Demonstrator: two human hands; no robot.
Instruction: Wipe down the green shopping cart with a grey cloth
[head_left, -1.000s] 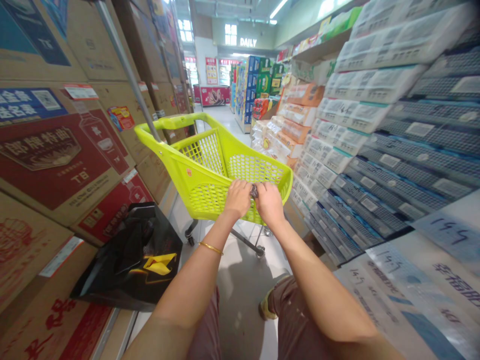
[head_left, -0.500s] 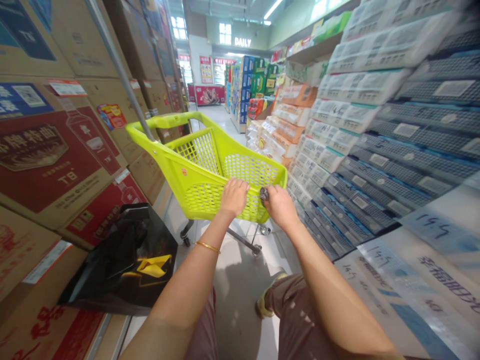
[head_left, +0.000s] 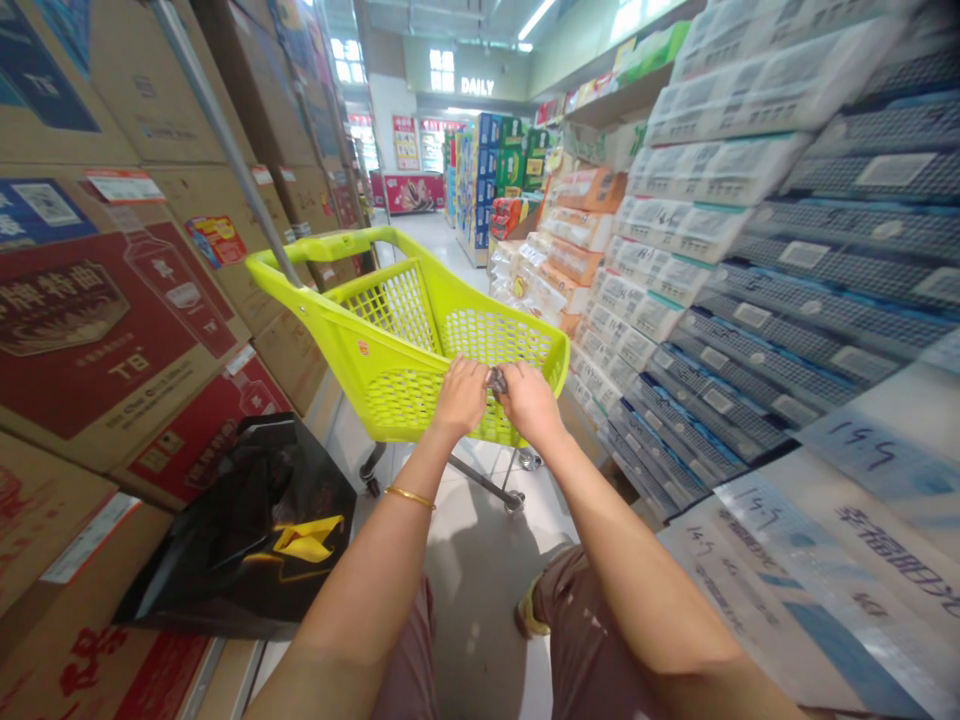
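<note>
A lime-green shopping cart with perforated sides stands turned sideways in front of me. My left hand is closed over the cart's near rim, its fingers curled to the inside. Right beside it, my right hand is closed on a small dark crumpled cloth, pressed against the same rim. Only a bunched end of the cloth shows at the thumb side; the rest is hidden in the fist. The hands are almost touching.
Stacked cartons rise on the left, with a black bag in front of them. A metal pole stands by the cart's handle. Piled tissue packs line the right side. An aisle floor runs behind the cart.
My right hand has slid left along the cart's rim with the dark cloth, closing the gap to my left hand. My left hand stays on the rim.
</note>
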